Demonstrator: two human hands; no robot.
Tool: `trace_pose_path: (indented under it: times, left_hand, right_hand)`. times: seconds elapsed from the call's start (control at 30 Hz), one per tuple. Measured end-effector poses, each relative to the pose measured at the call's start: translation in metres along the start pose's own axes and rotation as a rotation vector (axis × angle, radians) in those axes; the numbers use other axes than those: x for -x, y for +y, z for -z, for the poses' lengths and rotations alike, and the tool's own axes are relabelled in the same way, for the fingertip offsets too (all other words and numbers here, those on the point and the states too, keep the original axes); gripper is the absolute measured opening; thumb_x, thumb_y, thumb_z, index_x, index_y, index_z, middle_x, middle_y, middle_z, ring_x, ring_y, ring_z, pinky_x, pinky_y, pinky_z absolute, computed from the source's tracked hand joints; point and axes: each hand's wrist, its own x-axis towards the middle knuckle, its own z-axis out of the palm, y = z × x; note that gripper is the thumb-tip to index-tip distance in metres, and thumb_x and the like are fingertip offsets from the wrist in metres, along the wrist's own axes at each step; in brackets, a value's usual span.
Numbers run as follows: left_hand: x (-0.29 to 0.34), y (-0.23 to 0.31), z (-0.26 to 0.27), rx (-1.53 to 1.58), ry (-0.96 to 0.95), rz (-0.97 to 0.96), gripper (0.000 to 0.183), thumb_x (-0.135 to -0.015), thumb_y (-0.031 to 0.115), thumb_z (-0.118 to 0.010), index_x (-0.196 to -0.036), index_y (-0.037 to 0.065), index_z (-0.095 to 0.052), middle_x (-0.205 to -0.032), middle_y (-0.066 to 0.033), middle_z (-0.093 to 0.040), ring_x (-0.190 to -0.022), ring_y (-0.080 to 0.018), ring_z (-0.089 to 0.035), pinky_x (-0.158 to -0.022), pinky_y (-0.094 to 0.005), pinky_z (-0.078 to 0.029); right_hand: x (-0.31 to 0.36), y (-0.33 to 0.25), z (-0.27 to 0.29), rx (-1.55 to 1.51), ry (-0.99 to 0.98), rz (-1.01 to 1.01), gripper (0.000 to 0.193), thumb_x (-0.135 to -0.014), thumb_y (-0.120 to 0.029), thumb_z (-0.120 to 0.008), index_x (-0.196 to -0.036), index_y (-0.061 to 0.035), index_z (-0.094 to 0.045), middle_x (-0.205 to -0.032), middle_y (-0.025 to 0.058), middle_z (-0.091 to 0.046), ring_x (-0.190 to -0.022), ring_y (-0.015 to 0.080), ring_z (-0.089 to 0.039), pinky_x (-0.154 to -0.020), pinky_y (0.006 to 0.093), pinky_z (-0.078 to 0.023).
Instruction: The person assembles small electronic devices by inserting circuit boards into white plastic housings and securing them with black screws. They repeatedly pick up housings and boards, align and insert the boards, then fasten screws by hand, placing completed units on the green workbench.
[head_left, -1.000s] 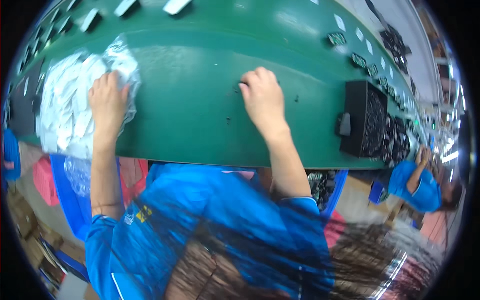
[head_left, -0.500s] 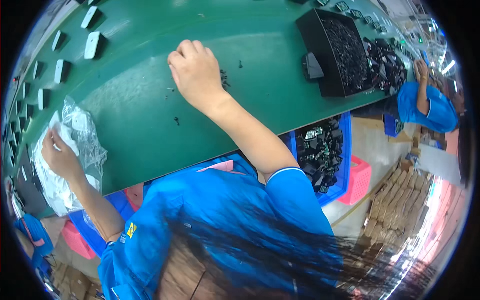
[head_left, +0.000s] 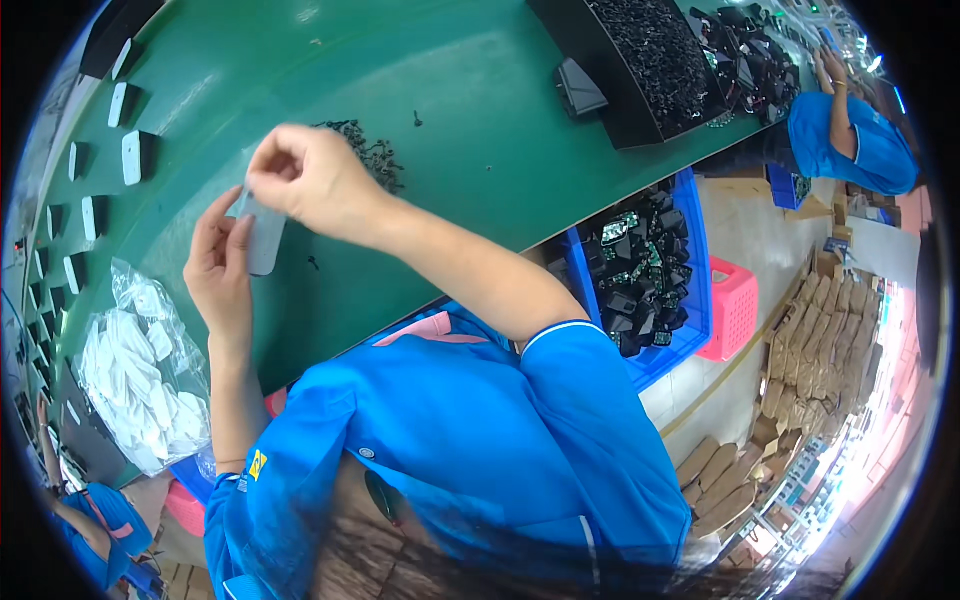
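My left hand (head_left: 222, 265) grips a white rectangular plastic cover (head_left: 264, 240), fingers and thumb along its left edge. The cover is held above the green table. At its upper end my right hand (head_left: 315, 178) is closed in a pinch; whatever sits between its fingertips is hidden. Just behind the right hand lies a loose pile of small black parts (head_left: 375, 160), partly covered by that hand. A clear plastic bag (head_left: 150, 390) full of similar white covers rests on the table, to the left of my left forearm.
White pieces (head_left: 132, 158) stand in rows along the left of the green table (head_left: 460, 190). At the far right are a black box (head_left: 655, 70) of small black parts and a black block (head_left: 580, 88). A blue bin (head_left: 695, 290) of circuit boards stands beside me. Co-workers (head_left: 850, 135) sit nearby.
My left hand has come away from the bag, up and right, with a white cover. My right hand has moved left and down to meet it. The whole view has shifted.
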Motion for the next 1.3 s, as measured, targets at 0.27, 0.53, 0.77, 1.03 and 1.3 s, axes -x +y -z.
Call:
trace_pose_path:
  times: [0.27, 0.53, 0.77, 1.03, 1.3]
  left_hand:
    - [-0.003, 0.01, -0.01, -0.261, -0.092, -0.148, 0.014, -0.09, 0.003, -0.056, -0.101, 0.001, -0.064, -0.085, -0.007, -0.066, -0.077, -0.0102, -0.059, -0.07, -0.0256, -0.047]
    - [0.011, 0.0, -0.015, 0.084, -0.163, 0.077, 0.026, -0.089, 0.002, -0.055, -0.115, 0.004, -0.059, -0.082, -0.0032, -0.062, -0.074, -0.0078, -0.057, -0.066, -0.0231, -0.046]
    - [0.009, 0.012, -0.015, 0.327, -0.204, 0.263, 0.022, -0.091, 0.005, -0.057, -0.112, -0.001, -0.058, -0.091, -0.0014, -0.063, -0.083, -0.0077, -0.059, -0.073, -0.0221, -0.049]
    - [0.01, 0.004, -0.004, 0.038, -0.009, 0.023, 0.014, -0.089, 0.005, -0.059, -0.101, -0.001, -0.054, -0.086, -0.0047, -0.06, -0.074, -0.0115, -0.06, -0.066, -0.0245, -0.049]
    - [0.016, 0.01, 0.005, 0.642, -0.265, 0.389, 0.022, -0.092, 0.001, -0.053, -0.112, -0.004, -0.048, -0.095, -0.0127, -0.062, -0.08, -0.0169, -0.065, -0.073, -0.029, -0.054]
  right_hand:
    - [0.017, 0.004, 0.005, 0.382, -0.031, 0.202, 0.013, -0.081, -0.013, -0.064, -0.084, -0.0022, -0.058, -0.078, 0.0067, -0.057, -0.065, 0.0176, -0.055, -0.06, 0.0311, -0.046]
    - [0.025, -0.012, 0.019, 0.798, -0.064, 0.575, 0.01, -0.08, -0.012, -0.065, -0.083, -0.0051, -0.06, -0.082, 0.0088, -0.055, -0.07, 0.0254, -0.057, -0.06, 0.0343, -0.047]
    - [0.038, -0.009, 0.023, 0.293, 0.132, 0.189, 0.006, -0.087, -0.006, -0.063, -0.085, -0.001, -0.06, -0.077, -0.0009, -0.055, -0.065, 0.0035, -0.05, -0.055, 0.0189, -0.038]
    - [0.044, -0.007, 0.012, 0.225, 0.079, 0.094, 0.009, -0.088, -0.008, -0.063, -0.086, -0.0009, -0.059, -0.079, 0.0, -0.054, -0.067, 0.0055, -0.05, -0.058, 0.0193, -0.04]
    - [0.045, -0.011, -0.004, 0.53, 0.034, 0.281, 0.007, -0.084, -0.004, -0.067, -0.087, -0.0017, -0.061, -0.08, 0.0032, -0.056, -0.065, 0.0079, -0.05, -0.053, 0.0203, -0.038]
